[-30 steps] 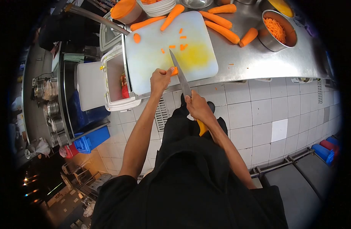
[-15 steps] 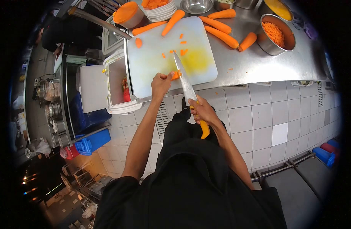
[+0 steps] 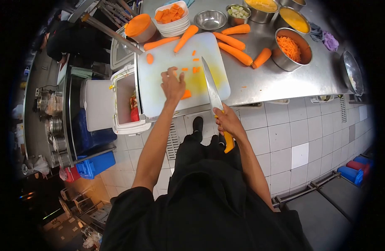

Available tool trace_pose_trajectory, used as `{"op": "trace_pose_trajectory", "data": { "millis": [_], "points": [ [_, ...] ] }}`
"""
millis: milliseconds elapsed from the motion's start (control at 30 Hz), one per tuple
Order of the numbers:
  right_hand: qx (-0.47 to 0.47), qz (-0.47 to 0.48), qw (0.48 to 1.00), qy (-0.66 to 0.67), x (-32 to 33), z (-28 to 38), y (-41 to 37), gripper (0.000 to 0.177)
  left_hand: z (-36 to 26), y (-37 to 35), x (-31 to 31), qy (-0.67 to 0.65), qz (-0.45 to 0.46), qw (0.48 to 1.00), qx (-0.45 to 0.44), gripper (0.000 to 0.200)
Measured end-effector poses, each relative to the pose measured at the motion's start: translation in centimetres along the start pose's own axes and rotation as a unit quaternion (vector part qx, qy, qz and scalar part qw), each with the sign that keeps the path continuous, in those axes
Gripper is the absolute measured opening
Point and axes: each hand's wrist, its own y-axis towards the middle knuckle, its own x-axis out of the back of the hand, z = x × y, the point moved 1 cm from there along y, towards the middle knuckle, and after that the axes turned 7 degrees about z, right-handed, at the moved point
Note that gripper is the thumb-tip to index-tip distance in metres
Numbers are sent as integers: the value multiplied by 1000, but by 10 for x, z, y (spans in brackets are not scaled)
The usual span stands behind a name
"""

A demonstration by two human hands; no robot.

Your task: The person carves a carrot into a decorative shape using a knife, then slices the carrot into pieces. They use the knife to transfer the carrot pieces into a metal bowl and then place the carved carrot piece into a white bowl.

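My right hand (image 3: 228, 121) is wrapped round the yellow handle of a long kitchen knife (image 3: 212, 87), its blade pointing away from me over the right part of the white cutting board (image 3: 159, 96). My left hand (image 3: 173, 85) hovers at or just above the board, fingers apart and holding nothing. A cut carrot chunk (image 3: 186, 94) lies on the board just right of the left wrist. Small carrot pieces (image 3: 195, 70) are scattered farther up the board, and a carrot end (image 3: 149, 58) sits near its left edge. A yellow stain marks the board's right half.
Whole carrots (image 3: 234, 53) lie around the board's far and right sides. Behind are stacked white trays (image 3: 172, 30) topped with carrot chunks, a steel bowl (image 3: 210, 19) and a pot of shredded carrot (image 3: 290, 50). An open white bin (image 3: 118, 100) stands left, and a person (image 3: 77, 44) is at far left.
My left hand has let go of the carrot chunk and opened, moving up and left over the board. The knife has moved right, away from the chunk. The view has shifted slightly.
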Motion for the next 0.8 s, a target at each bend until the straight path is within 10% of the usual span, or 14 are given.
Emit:
{"op": "trace_pose_trajectory", "data": {
  "millis": [133, 200, 400, 800],
  "points": [
    [-1, -27, 999, -23, 18, -16, -7, 24, 9, -25, 34, -164, 123, 978, -31, 48],
    [9, -32, 999, -22, 21, -16, -9, 23, 15, -45, 38, -31, 139, 936, -322, 46],
    [-14, -2, 999, -35, 23, -16, -8, 27, 22, -45, 43, -433, 286, 854, -21, 43],
    [-39, 23, 995, -90, 24, -35, 5, 24, 35, -25, 72, -377, 298, 877, 28, 20]
  ]
}}
